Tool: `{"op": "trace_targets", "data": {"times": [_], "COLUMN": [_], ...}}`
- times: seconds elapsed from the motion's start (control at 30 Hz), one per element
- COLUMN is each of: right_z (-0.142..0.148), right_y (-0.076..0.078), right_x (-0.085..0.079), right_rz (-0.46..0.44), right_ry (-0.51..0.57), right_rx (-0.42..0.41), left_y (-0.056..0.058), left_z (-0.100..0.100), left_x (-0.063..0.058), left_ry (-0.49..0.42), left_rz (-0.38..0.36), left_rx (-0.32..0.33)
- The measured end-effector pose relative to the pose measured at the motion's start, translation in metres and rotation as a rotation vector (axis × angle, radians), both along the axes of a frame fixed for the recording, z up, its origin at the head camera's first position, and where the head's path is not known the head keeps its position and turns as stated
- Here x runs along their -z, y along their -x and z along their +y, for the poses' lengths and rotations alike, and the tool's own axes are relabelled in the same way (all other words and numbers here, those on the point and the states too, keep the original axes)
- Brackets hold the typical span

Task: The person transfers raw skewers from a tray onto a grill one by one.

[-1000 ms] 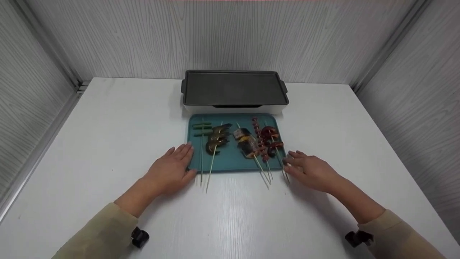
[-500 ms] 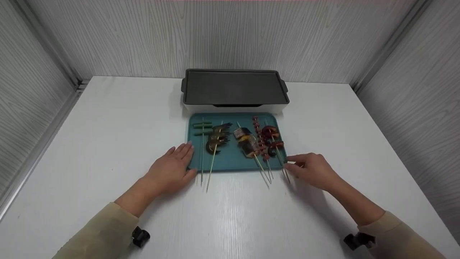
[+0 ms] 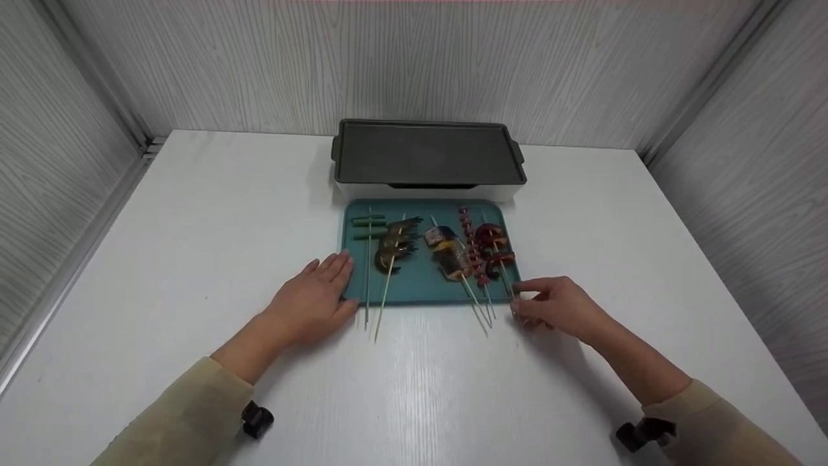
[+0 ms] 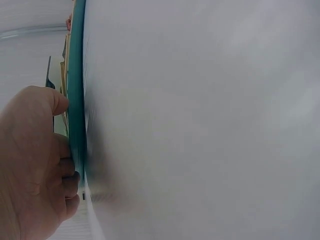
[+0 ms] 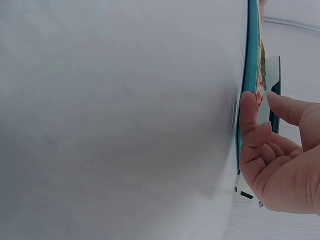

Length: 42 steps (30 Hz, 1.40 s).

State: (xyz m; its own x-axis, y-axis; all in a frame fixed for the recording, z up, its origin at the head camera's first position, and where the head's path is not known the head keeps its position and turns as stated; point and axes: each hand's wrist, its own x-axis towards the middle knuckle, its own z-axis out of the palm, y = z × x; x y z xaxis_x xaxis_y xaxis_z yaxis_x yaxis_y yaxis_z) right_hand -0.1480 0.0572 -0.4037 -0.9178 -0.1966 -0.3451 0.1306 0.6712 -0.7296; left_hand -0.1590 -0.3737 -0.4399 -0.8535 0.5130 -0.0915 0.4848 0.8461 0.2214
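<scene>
A teal tray [image 3: 420, 291] on the white table holds several food skewers. At its right front corner my right hand [image 3: 563, 307] pinches the stick end of the rightmost skewer [image 3: 495, 249], which carries dark red curled pieces. In the right wrist view the thumb [image 5: 285, 107] is above the stick and the index finger below it, at the tray edge. My left hand [image 3: 314, 301] rests flat with straight fingers along the tray's left edge. Between them lie a green vegetable skewer [image 3: 370, 223], a shrimp skewer [image 3: 394, 246], a fish-chunk skewer [image 3: 449, 252] and a skewer of small red pieces [image 3: 471, 243].
Right behind the tray stands an electric griddle [image 3: 430, 152] with a dark flat plate and white base. Pale wood-grain walls [image 3: 414, 65] enclose the table [image 3: 401, 401] at the back and sides. Several stick ends overhang the tray's front rim.
My right hand has gone from loosely spread fingers beside the tray to a thumb-and-finger pinch on the rightmost skewer's stick. The left hand stays put. The head view has shifted slightly.
</scene>
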Motion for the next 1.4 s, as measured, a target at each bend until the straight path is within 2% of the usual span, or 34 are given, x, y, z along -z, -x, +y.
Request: {"op": "trace_targets", "data": {"times": [0.4,0.57,0.73,1.1,1.4], "right_z": [0.003,0.005,0.006,0.013,0.023], "right_y": [0.005,0.005,0.005,-0.001,-0.011], "right_x": [-0.001,-0.005,-0.011,-0.019,-0.030], "right_rz": [-0.123,-0.199,-0.253,-0.243,-0.213], "right_ry": [0.126,0.273,0.385,0.462,0.479], "right_rx": [0.092,0.140,0.143,0.119,0.079], "left_y": [0.000,0.001,0.000,0.001,-0.001], "left_z": [-0.002,-0.003,-0.003,-0.001,0.001], "left_x": [-0.002,-0.002,-0.002,-0.001,-0.001], "left_ry": [0.000,0.005,0.003,-0.009,0.001], "left_rz": [0.009,0.007,0.006,-0.010,0.003], "left_rx": [0.002,0.003,0.002,-0.009,0.000]}}
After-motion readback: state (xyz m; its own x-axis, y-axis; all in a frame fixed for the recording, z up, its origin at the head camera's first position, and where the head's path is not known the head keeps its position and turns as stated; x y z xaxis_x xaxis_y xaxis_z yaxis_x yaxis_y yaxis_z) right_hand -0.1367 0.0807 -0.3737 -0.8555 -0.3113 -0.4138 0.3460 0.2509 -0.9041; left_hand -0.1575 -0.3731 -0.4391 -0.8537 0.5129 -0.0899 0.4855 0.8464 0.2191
